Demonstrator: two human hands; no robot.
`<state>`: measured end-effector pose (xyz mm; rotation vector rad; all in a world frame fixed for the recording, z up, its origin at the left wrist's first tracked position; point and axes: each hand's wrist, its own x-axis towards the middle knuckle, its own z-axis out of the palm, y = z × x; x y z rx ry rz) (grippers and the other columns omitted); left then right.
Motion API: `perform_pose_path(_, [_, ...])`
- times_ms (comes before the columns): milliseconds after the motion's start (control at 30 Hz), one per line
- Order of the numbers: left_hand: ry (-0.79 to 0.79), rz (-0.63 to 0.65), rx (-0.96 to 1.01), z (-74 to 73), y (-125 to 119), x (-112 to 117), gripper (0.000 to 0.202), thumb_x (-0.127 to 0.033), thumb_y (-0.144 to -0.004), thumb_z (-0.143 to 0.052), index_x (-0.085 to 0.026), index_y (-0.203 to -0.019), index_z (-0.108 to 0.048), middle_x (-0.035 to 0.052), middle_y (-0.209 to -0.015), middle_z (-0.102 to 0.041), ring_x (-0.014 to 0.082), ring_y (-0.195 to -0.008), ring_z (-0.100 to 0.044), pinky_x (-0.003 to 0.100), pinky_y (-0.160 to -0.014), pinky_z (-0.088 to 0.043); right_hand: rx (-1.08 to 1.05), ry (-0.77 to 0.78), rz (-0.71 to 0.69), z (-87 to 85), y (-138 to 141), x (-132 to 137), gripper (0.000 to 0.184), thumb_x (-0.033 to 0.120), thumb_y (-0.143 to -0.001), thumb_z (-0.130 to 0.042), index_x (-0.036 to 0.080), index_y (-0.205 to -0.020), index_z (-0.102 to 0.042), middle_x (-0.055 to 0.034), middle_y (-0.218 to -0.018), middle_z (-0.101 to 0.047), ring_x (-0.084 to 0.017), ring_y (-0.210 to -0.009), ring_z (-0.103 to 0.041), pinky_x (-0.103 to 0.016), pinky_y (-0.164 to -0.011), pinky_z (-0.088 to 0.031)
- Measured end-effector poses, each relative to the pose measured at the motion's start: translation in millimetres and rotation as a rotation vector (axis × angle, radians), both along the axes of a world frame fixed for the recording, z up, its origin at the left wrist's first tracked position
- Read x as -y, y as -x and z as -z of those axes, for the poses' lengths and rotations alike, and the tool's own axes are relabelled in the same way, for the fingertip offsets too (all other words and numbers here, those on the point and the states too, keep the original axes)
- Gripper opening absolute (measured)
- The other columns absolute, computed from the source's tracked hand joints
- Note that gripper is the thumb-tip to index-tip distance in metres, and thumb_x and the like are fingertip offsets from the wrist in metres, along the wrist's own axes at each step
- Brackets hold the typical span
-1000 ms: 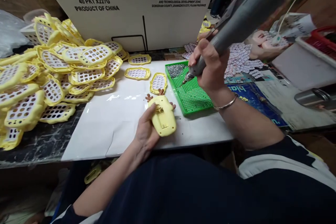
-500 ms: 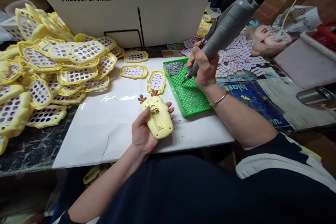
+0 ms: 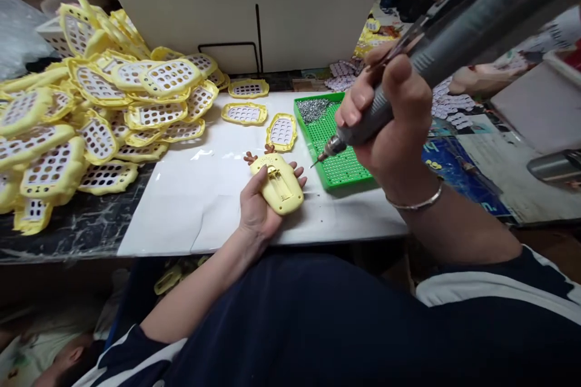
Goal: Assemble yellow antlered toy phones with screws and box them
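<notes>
My left hand (image 3: 263, 202) is closed round a yellow plastic toy phone (image 3: 284, 187) with brown antlers. Its back faces up, with the battery compartment uncovered and screw holes near the corners. In my right hand (image 3: 394, 115) is a grey electric screwdriver (image 3: 422, 66), gripped with its bit pointing down and left. The bit tip is in the air to the right of the toy phone, apart from it. Under the screwdriver lies a green perforated tray (image 3: 345, 169), with a heap of small silver screws (image 3: 313, 110) in its far left corner.
Yellow front shells (image 3: 172, 75) with white keypads are piled at the left. A few lie singly on the white work board (image 3: 181, 205). A large white carton (image 3: 236, 6) stands behind. White keypad pieces (image 3: 454, 103) and a blue sheet (image 3: 454, 163) are at the right.
My right hand has lifted the screwdriver off the tray and brought it nearer to me. My left hand still holds the toy phone. The whole view has shifted slightly.
</notes>
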<state>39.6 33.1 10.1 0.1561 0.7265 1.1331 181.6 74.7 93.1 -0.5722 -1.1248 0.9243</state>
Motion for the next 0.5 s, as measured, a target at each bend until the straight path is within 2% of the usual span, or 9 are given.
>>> perform_pose_path(167, [-0.048,-0.016,-0.007,2.7,-0.1,-1.3,0.027,-0.03,-0.077,-0.057,-0.016,-0.1,-0.061,0.0088,-0.088,-0.071,0.0262,-0.095,-0.067,0.044,-0.093,-0.05,0.065,0.084,-0.097,0.4,17.2,34.9,0.033,0.048,-0.067,-0.075,0.026,-0.081,-0.055,0.0082,-0.054,-0.042,-0.01,-0.039,-0.045,-0.027,-0.042,-0.036])
perform_pose_path(367, [-0.086,-0.036,0.011,4.9,-0.5,-1.0,0.022,-0.026,-0.082,-0.052,-0.018,-0.099,-0.062,0.0058,-0.083,-0.072,0.0233,-0.087,-0.069,0.041,-0.092,-0.051,-0.052,0.09,-0.191,12.8,21.8,35.4,0.028,0.038,-0.067,-0.077,0.022,-0.082,-0.06,0.0083,-0.055,-0.049,-0.007,-0.04,-0.046,-0.024,-0.042,-0.037])
perform_pose_path(500, [-0.088,-0.032,0.014,6.6,0.2,-1.5,0.021,-0.027,-0.087,-0.047,-0.018,-0.098,-0.064,0.005,-0.082,-0.071,0.023,-0.092,-0.068,0.04,-0.092,-0.051,-0.006,0.075,-0.259,23.4,21.2,35.1,0.021,0.034,-0.071,-0.074,0.023,-0.082,-0.06,0.0077,-0.054,-0.053,-0.008,-0.04,-0.045,-0.024,-0.041,-0.037])
